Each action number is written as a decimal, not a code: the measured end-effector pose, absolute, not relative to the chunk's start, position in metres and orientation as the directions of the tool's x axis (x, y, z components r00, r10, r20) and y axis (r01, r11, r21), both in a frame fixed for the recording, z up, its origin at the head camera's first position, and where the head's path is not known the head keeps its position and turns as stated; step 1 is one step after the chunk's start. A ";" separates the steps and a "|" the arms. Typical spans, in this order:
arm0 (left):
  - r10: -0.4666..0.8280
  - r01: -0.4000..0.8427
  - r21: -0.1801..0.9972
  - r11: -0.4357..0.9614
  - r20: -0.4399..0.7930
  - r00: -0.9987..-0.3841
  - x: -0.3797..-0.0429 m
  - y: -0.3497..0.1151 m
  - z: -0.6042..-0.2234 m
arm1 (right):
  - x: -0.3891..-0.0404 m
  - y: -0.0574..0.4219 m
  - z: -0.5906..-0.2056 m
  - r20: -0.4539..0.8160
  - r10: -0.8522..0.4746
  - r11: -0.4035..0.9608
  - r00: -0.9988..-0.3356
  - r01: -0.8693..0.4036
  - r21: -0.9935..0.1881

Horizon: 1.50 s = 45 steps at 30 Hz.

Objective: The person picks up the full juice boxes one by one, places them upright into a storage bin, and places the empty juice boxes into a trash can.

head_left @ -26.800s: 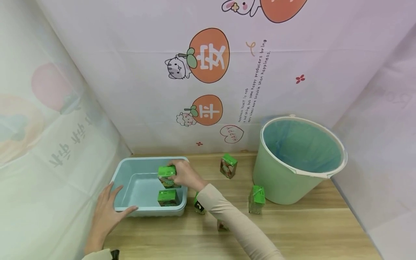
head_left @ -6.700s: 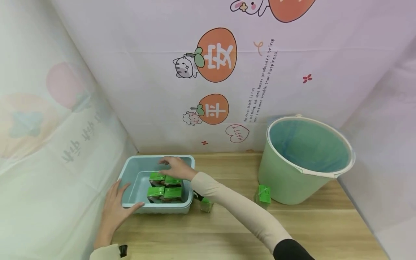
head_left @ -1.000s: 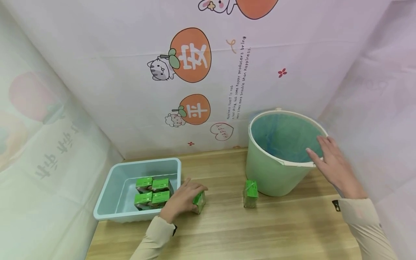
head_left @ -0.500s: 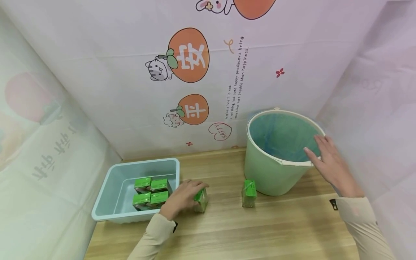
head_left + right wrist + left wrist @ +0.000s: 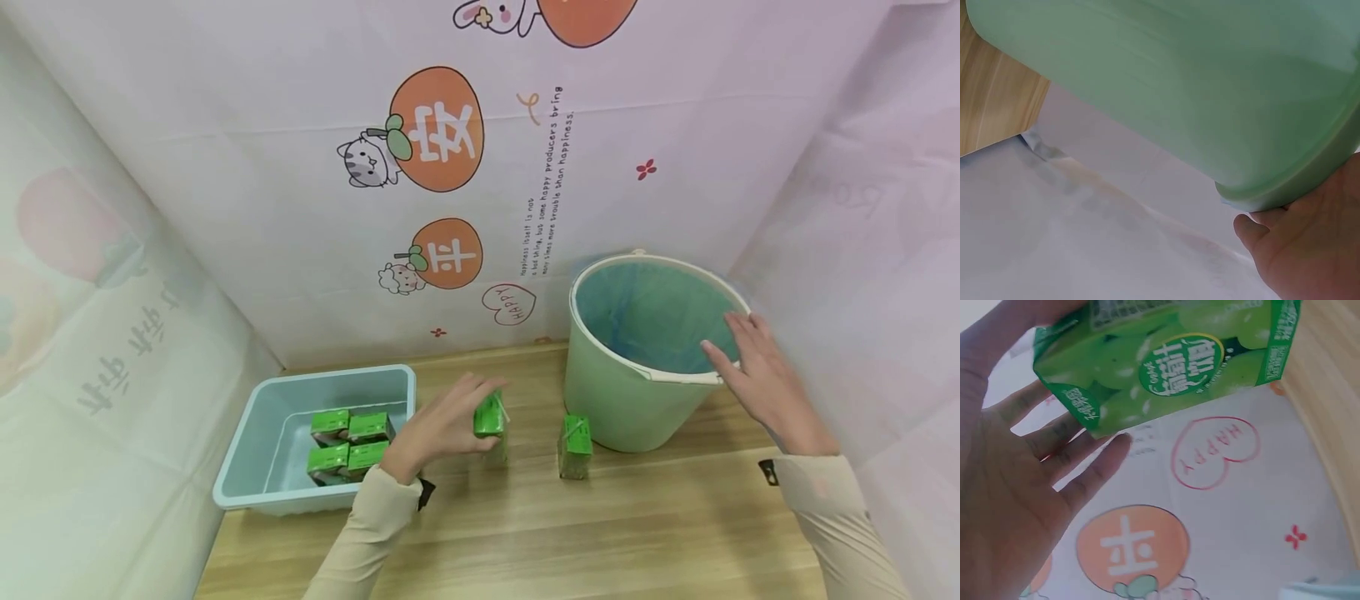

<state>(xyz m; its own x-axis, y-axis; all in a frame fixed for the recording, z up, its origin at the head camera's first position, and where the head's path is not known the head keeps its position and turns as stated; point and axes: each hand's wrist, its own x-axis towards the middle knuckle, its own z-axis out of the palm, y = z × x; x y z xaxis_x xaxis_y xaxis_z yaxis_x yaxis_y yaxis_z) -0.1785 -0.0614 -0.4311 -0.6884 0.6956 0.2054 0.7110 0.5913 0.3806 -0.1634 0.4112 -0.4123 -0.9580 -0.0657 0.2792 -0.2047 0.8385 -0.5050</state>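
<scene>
My left hand [image 5: 442,425] grips a green juice box [image 5: 490,417] between thumb and fingers, with a straw on its side. In the left wrist view the juice box shows printed green grapes and lettering, the hand's fingers spread behind it. My right hand [image 5: 768,383] rests at the right rim of a pale green trash can [image 5: 630,400], fingers extended over its opening; the right wrist view shows that hand from below, right at the rim. Another green-topped juice box [image 5: 576,447] stands upright on the table in front of the trash can.
A light blue plastic basin [image 5: 243,467] stands at the left, holding several green-topped juice boxes [image 5: 350,442] grouped in its right part. The wooden table [image 5: 570,542] meets printed white cloth walls [image 5: 300,208] at the back and sides. A clear liner lies inside the trash can.
Earlier, my right hand put juice boxes into the basin and my left held its edge. Within the last half second my left hand has moved right and away from me, carrying a juice box.
</scene>
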 end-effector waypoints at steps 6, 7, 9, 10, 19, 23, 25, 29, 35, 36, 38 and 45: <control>0.706 0.778 0.376 0.504 0.340 -0.621 -0.190 -0.040 -0.411 | -0.163 0.412 -0.413 0.277 -0.058 0.837 -0.959 -0.198 -0.510; 0.704 0.789 0.370 0.491 0.364 -0.609 -0.192 -0.036 -0.407 | -0.163 0.413 -0.413 0.278 -0.056 0.836 -0.959 -0.197 -0.512; 0.699 0.811 0.357 0.463 0.415 -0.582 -0.196 -0.028 -0.400 | -0.162 0.414 -0.414 0.281 -0.054 0.834 -0.958 -0.198 -0.515; 0.697 0.818 0.358 0.450 0.432 -0.573 -0.198 -0.024 -0.396 | -0.162 0.415 -0.414 0.282 -0.053 0.834 -0.958 -0.197 -0.516; 0.687 0.823 0.449 0.348 0.476 -0.549 -0.214 0.017 -0.352 | -0.161 0.418 -0.415 0.283 -0.050 0.836 -0.958 -0.195 -0.513; 0.692 0.835 0.444 0.326 0.489 -0.531 -0.220 0.036 -0.332 | -0.161 0.417 -0.414 0.282 -0.052 0.830 -0.958 -0.198 -0.521; 0.699 0.844 0.441 0.306 0.498 -0.514 -0.223 0.047 -0.322 | -0.161 0.417 -0.413 0.284 -0.052 0.827 -0.957 -0.201 -0.525; 0.710 0.854 0.456 0.249 0.514 -0.481 -0.231 0.069 -0.306 | -0.162 0.416 -0.413 0.290 -0.049 0.827 -0.956 -0.202 -0.525; 0.714 0.833 0.499 0.239 0.491 -0.499 -0.247 0.104 -0.288 | -0.165 0.414 -0.414 0.297 -0.047 0.835 -0.954 -0.200 -0.513; 0.711 0.828 0.507 0.240 0.489 -0.505 -0.249 0.110 -0.285 | -0.166 0.414 -0.415 0.295 -0.047 0.835 -0.954 -0.200 -0.513; 0.701 0.819 0.515 0.252 0.487 -0.522 -0.253 0.118 -0.282 | -0.166 0.414 -0.415 0.290 -0.043 0.832 -0.956 -0.195 -0.519; 0.658 0.836 0.497 0.234 0.553 -0.512 -0.258 0.124 -0.282 | -0.165 0.413 -0.414 0.277 -0.032 0.824 -0.960 -0.183 -0.537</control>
<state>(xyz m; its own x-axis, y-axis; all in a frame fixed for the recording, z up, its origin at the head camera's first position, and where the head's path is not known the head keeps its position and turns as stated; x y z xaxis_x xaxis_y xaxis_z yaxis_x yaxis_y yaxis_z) -0.2576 0.1241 -0.2817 -0.5120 0.6576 0.5526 0.8360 0.2335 0.4966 -0.1649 0.4135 -0.4135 -0.9603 -0.0323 0.2771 -0.1827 0.8236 -0.5370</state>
